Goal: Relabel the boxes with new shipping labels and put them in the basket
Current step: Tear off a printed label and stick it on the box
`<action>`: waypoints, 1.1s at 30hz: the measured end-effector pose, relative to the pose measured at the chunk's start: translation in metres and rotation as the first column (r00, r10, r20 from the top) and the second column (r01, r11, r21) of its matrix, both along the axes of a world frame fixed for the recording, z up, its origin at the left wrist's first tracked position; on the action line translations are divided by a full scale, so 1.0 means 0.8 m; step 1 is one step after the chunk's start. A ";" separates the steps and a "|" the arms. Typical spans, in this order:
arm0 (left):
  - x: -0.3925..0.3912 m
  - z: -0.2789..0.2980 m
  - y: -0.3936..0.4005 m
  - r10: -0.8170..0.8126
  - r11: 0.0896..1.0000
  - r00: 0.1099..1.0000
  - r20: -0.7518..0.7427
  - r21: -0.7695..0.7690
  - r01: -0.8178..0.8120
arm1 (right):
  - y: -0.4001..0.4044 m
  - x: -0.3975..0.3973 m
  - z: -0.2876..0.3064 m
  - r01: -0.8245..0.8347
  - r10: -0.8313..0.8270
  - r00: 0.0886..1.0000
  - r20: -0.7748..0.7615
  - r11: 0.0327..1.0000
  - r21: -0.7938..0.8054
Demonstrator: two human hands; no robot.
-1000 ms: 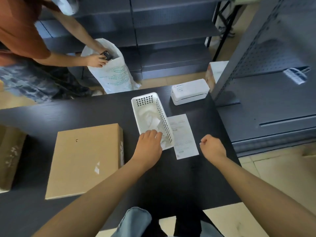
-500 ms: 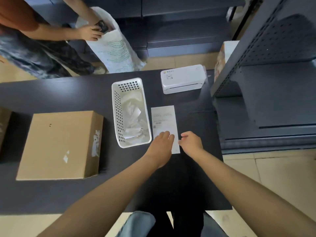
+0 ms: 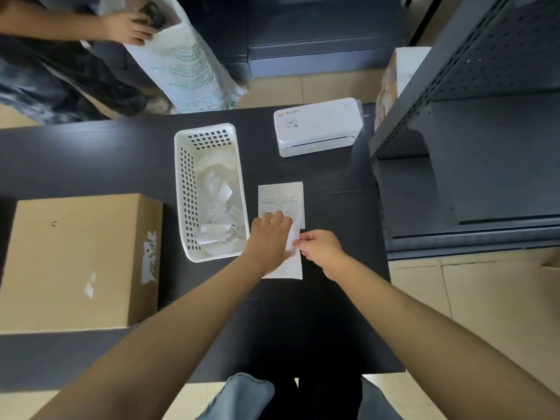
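A long white shipping label (image 3: 280, 198) lies on the black table (image 3: 91, 159), just right of the white slotted basket (image 3: 206, 131). My left hand (image 3: 269, 241) rests palm down on the label's middle, pinning it flat. At the label's right edge, my right hand (image 3: 321, 248) pinches the paper between thumb and fingertips. The basket holds crumpled white paper scraps. A brown cardboard box (image 3: 69, 262) sits to the left of the basket, with torn white label remains on its top and side.
A white label printer (image 3: 318, 125) stands at the table's far right. Dark metal shelving (image 3: 485, 147) runs close along the right side. Across the table another person's hand (image 3: 127, 27) holds a dark object at the mouth of a white bag (image 3: 188, 62).
My left hand left the basket's near end and came down on the label. My right hand moved left to the label's edge and pinched it. The view tilted down.
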State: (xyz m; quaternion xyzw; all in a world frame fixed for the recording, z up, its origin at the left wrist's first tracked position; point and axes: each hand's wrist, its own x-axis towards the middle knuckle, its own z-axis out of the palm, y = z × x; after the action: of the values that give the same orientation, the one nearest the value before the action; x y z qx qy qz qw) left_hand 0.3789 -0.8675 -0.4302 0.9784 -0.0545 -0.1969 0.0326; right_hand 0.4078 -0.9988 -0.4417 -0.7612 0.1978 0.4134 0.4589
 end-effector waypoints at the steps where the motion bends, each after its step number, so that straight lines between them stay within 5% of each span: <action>1: 0.000 0.000 0.005 -0.003 1.000 1.000 0.001 -0.015 0.003 | 0.001 0.001 0.001 -0.008 0.008 1.000 -0.010 1.000 0.019; 8: -0.005 0.009 0.020 0.039 0.954 0.999 -0.004 -0.299 -0.038 | -0.007 0.008 0.017 0.179 -0.132 0.972 -0.194 0.951 0.250; 14: -0.003 0.029 0.011 0.026 0.941 0.999 0.046 -0.337 -0.009 | -0.014 0.007 0.035 0.275 -0.181 0.951 -0.249 0.866 0.419; 27: 0.003 0.046 -0.001 0.123 0.926 0.987 0.099 -0.369 -0.079 | -0.001 0.009 0.048 0.257 -0.198 0.960 -0.199 0.907 0.333; 33: -0.007 0.042 -0.001 0.129 0.882 0.992 -0.001 -0.456 -0.115 | -0.005 0.007 0.045 0.232 -0.193 0.967 -0.168 0.939 0.256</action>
State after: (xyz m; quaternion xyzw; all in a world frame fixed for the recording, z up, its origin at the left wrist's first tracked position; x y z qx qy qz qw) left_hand 0.3735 -0.8683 -0.3963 0.9478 -0.0377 -0.1619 0.2722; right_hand 0.4136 -1.0026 -0.4059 -0.6337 0.2519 0.4372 0.5864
